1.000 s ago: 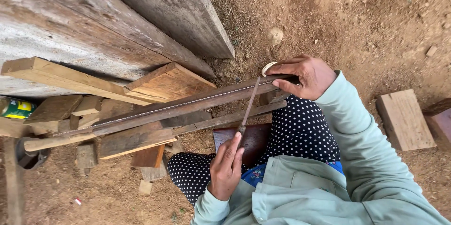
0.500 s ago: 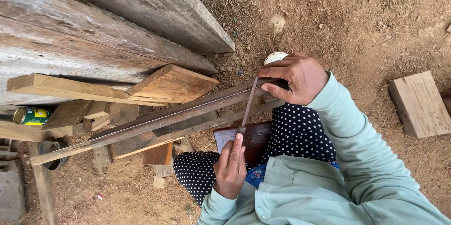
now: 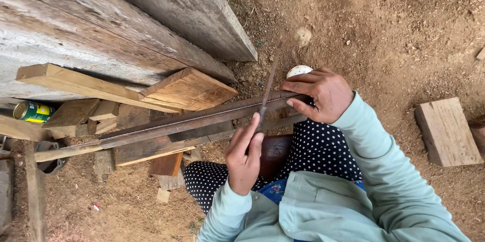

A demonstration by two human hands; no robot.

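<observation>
A long dark wooden bar (image 3: 192, 121) with a thin metal toothed edge along its top lies slanted across scrap wood in front of my knees. My right hand (image 3: 321, 94) grips the bar's near end and holds it down. My left hand (image 3: 245, 158) pinches the handle end of a slim metal file (image 3: 269, 83). The file crosses the bar's toothed edge, and its tip pokes out beyond the bar over the dirt. My lap in a dotted black fabric (image 3: 323, 151) is just below both hands.
Heavy weathered timbers (image 3: 126, 25) fill the upper left. A wedge-shaped wooden block (image 3: 187, 89) and a pale plank (image 3: 76, 83) lie under the bar. A green and yellow can (image 3: 33, 111) lies at the left edge, a wooden block (image 3: 447, 131) on the dirt at right, and a white round object (image 3: 299, 70) by my right hand.
My left hand has pushed the file forward across the bar, so its tip now sticks out past the far side. My right hand has kept its grip on the bar.
</observation>
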